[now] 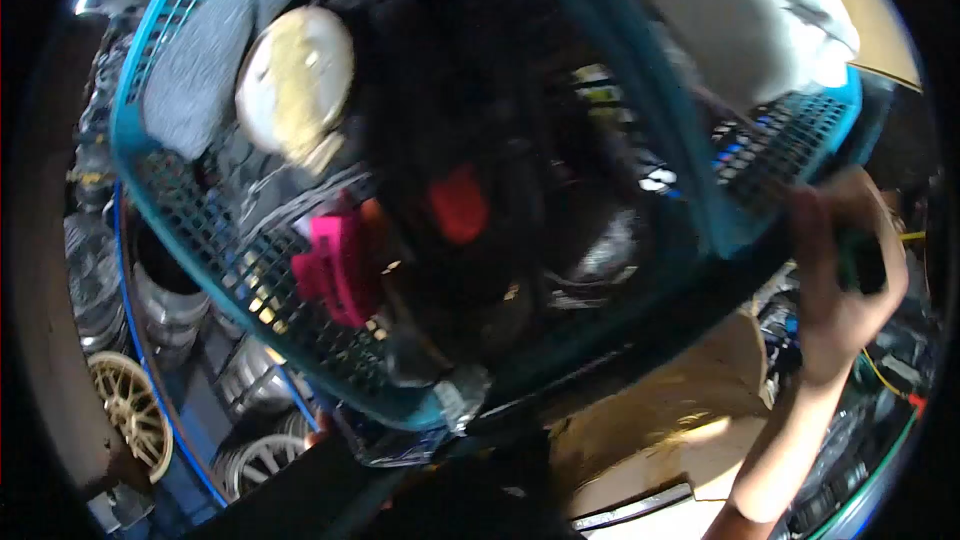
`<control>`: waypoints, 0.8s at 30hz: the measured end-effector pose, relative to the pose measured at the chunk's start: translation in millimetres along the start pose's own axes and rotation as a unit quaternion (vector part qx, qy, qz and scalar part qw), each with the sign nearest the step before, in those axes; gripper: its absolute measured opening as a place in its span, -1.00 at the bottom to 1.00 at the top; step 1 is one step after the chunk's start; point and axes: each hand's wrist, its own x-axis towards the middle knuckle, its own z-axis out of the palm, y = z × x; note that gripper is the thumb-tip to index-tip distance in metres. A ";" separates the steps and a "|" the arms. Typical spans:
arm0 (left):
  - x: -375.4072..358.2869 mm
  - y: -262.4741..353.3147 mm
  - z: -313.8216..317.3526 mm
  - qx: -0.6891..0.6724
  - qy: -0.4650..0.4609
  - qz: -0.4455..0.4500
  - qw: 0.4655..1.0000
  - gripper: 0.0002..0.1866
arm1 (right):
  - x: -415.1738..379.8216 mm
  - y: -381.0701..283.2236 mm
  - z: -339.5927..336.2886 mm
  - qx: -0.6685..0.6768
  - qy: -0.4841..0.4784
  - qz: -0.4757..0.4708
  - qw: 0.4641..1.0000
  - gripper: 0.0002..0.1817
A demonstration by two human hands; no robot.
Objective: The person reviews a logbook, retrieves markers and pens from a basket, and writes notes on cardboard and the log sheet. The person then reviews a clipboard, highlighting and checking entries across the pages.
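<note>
A teal plastic basket (180, 240) fills much of the view, tilted and blurred. Inside it lie a grey fuzzy item (200, 70), a white and yellowish oval object (300, 80), a bright pink plastic piece (340, 265) and a dark mass with a red-orange patch (460, 205). At the basket's right corner is my right hand (850, 250), its fingers curled round; what they hold is dark and smeared. Below the basket's lower left edge shows a small skin-coloured patch (318, 430), perhaps fingertips of my left hand; the rest is hidden.
White cloth or bags (750, 20) fill a second teal basket (845, 120) at the upper right. A cardboard box (660, 440) stands open below. Wheel-like rims, one gold (130, 410) and one silver (265, 460), lie at the lower left. Dark clutter and cables line the right.
</note>
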 end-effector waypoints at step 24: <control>-2.6 0.6 3.6 0.020 -0.030 -0.025 0.999 -0.37 | -16.4 -80.9 10.9 0.151 -0.216 0.106 0.959 -0.67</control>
